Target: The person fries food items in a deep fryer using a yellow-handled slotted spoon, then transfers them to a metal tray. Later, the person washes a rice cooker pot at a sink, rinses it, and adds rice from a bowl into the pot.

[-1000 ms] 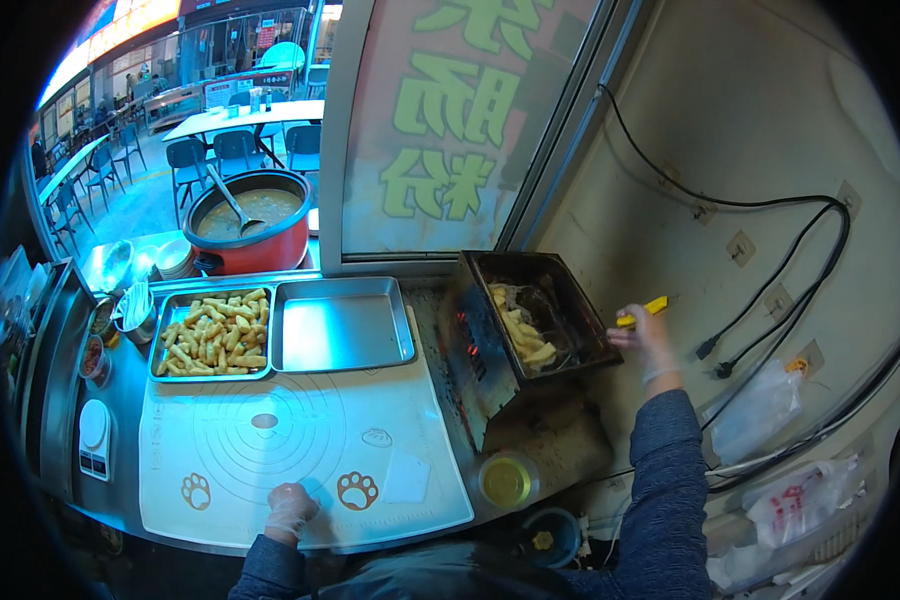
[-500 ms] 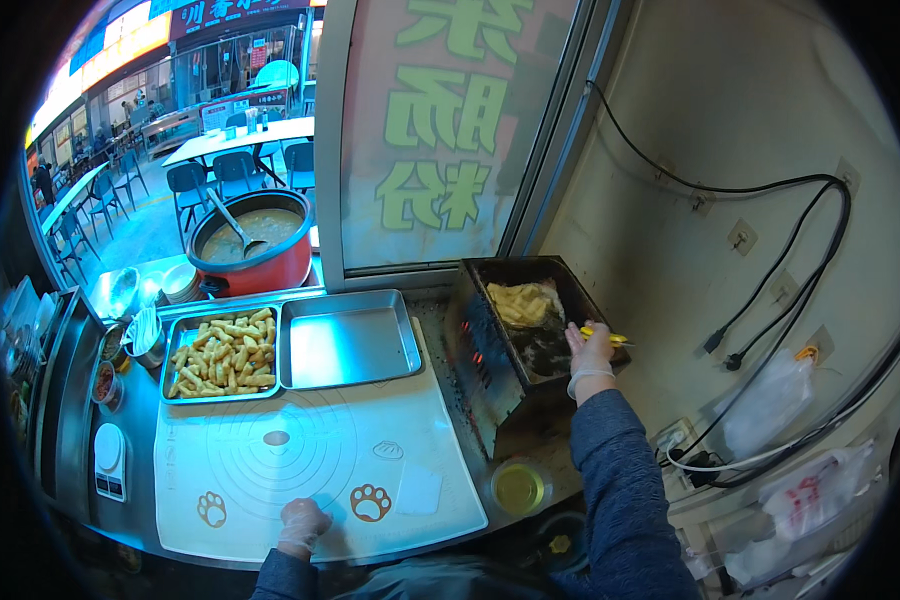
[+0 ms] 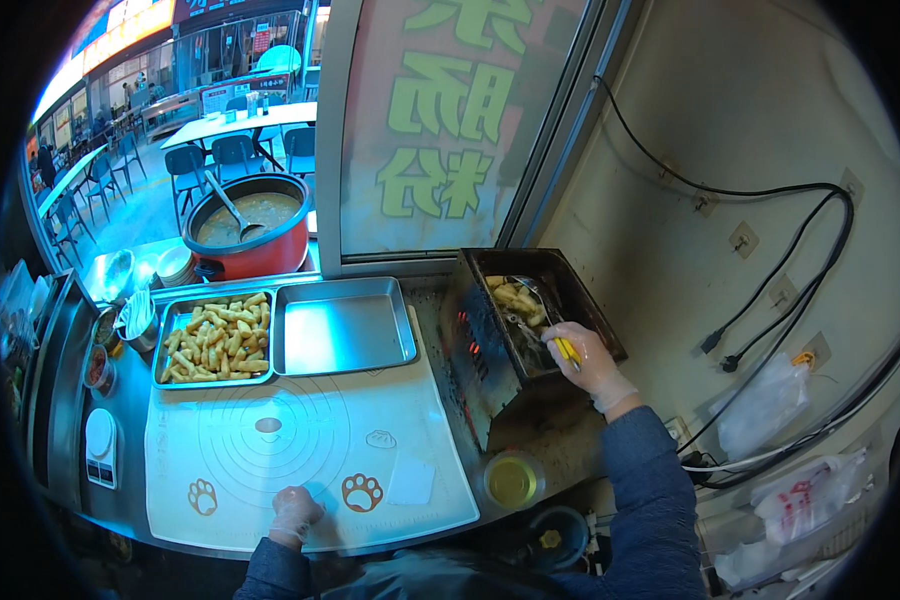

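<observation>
- Clasping the yellow-handled metal utensil in the gloved right hand, fingers closed around the handle, over the near right part of the fryer.
- Pointing away and to the left, metal end down inside the fryer beside golden pieces; long axis slanting from near right to far left.
- Reaching across the fryer's near right rim, well apart from the wall.
- Resting the gloved left hand, curled into a loose fist, at the near edge of the mat, with room toward the trays.
</observation>
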{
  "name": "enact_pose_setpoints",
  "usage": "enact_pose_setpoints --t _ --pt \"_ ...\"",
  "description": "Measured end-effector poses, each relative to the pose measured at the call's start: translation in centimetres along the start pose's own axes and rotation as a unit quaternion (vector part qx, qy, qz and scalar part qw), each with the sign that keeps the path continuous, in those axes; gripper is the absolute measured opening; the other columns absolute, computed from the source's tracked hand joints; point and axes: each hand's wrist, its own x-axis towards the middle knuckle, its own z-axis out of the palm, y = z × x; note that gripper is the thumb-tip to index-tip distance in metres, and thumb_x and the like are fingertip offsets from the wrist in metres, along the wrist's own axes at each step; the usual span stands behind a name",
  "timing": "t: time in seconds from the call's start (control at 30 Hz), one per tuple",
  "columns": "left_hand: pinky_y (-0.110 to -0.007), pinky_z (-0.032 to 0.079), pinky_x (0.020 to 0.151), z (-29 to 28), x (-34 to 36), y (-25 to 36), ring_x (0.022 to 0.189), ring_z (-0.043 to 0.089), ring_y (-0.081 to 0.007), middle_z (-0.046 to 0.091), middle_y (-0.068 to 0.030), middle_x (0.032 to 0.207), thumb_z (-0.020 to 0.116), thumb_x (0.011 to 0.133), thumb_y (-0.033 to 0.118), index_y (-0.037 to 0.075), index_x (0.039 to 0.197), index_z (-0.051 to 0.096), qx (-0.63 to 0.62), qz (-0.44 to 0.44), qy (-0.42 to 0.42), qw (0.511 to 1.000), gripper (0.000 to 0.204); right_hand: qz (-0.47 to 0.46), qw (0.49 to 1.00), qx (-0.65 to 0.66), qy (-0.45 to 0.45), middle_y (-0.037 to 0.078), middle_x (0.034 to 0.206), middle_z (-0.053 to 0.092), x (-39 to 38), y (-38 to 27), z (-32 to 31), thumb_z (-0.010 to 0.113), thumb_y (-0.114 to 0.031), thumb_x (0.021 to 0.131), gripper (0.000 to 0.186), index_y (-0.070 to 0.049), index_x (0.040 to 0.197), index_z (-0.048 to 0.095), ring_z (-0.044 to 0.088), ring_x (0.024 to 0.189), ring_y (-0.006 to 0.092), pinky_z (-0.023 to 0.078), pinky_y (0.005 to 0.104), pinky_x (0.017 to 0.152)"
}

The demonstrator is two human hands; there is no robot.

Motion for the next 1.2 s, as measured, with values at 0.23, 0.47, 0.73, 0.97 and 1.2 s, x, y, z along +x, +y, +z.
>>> enact_pose_setpoints --t 0.23,0.47,0.73,0.97,1.2 --pt "-0.035 0.050 0.086 -0.4 0.1 0.5 0.100 0.064 -0.0279 0.068 -0.0143 0.103 0.062 0.080 0.047 0.007 0.100 0.070 0.006 -0.005 -0.020 1.000 0.045 0.063 0.998 0.021 -0.013 0.013 0.090 0.063 0.1 -1.4 -5.9 0.057 -0.011 0.087 0.009 -0.005 0.093 0.060 0.061 0.085 0.0295 0.047 0.0345 0.078" --pt "-0.035 0.049 0.087 -0.6 0.2 0.4 0.101 0.064 -0.0276 0.068 -0.0141 0.105 0.060 0.081 0.047 0.007 0.101 0.070 0.012 -0.013 -0.039 0.999 0.046 0.229 0.966 0.092 -0.077 0.007 0.084 0.063 1.3 3.4 -7.4 0.060 -0.014 0.084 0.012 -0.004 0.091 0.060 0.064 0.077 0.0191 0.050 0.0308 0.071" --pt "-0.035 0.049 0.087 -0.9 -0.2 0.5 0.102 0.063 -0.0276 0.067 -0.0140 0.106 0.060 0.081 0.047 0.007 0.102 0.070 0.002 -0.014 -0.031 0.999 0.046 0.494 0.767 0.356 0.204 0.016 0.085 0.059 0.4 7.9 -7.1 0.054 -0.025 0.081 0.025 -0.003 0.094 0.053 0.068 0.071 0.0320 0.058 0.0376 0.058" --pt "-0.038 0.050 0.085 -0.2 0.1 -0.1 0.098 0.064 -0.0316 0.068 -0.0166 0.101 0.059 0.080 0.050 0.005 0.099 0.070 -0.006 -0.005 -0.013 1.000 0.050 0.510 0.575 0.505 0.392 0.024 0.096 0.055 -1.1 11.6 -0.5 0.049 -0.019 0.082 0.023 -0.003 0.098 0.046 0.066 0.090 0.0390 0.059 0.0430 0.072" --pt "-0.037 0.050 0.085 0.1 0.0 -0.4 0.099 0.064 -0.0311 0.068 -0.0166 0.102 0.059 0.080 0.048 0.005 0.099 0.070 -0.017 0.000 -0.012 1.000 0.048 0.434 0.595 0.501 0.455 0.019 0.099 0.057 0.6 11.4 2.5 0.055 -0.012 0.084 0.025 -0.001 0.105 0.050 0.065 0.089 0.0352 0.056 0.0411 0.079"
